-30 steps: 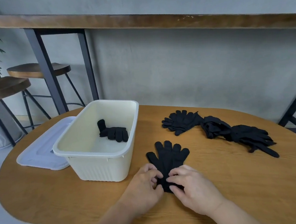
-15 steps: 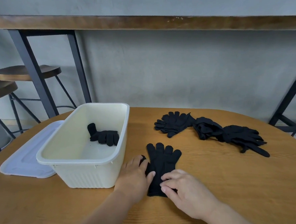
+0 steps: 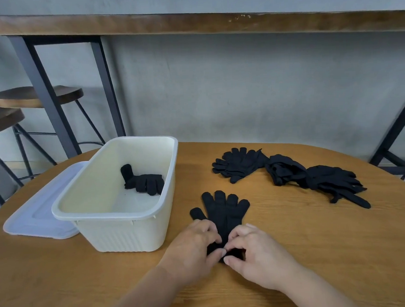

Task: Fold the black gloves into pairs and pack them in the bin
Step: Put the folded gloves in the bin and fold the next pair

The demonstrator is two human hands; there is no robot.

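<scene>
Black gloves (image 3: 223, 211) lie flat on the wooden table (image 3: 322, 240), stacked one on the other as it seems, with the fingers pointing away from the person and the cuff end toward the near edge. Both hands meet at this cuff end. The left hand (image 3: 194, 249) comes from the left side; its fingers are curled and its fingertips pinch the cuff fabric. The right hand (image 3: 254, 252) comes from the right side; its fingers are also curled, the thumb and the index finger pinching the same cuff edge, and the two hands touch each other at the fingertips. How much fabric is under the palms I cannot tell.

Just beside the gloves on the left stands a cream plastic bin (image 3: 110, 215), open on top. Inside it, near the far right corner, lies one folded pair of black gloves (image 3: 143, 182). A pale translucent lid (image 3: 33, 220) lies flat on the table to the left of the bin, partly behind it.

Farther on the table, to the right, is a loose pile of black gloves (image 3: 286, 171), stretched in a row and well apart from the hands. Behind the table there are two wooden stools (image 3: 34, 96) with dark metal legs and a high wooden counter (image 3: 187, 22) against a grey wall.
</scene>
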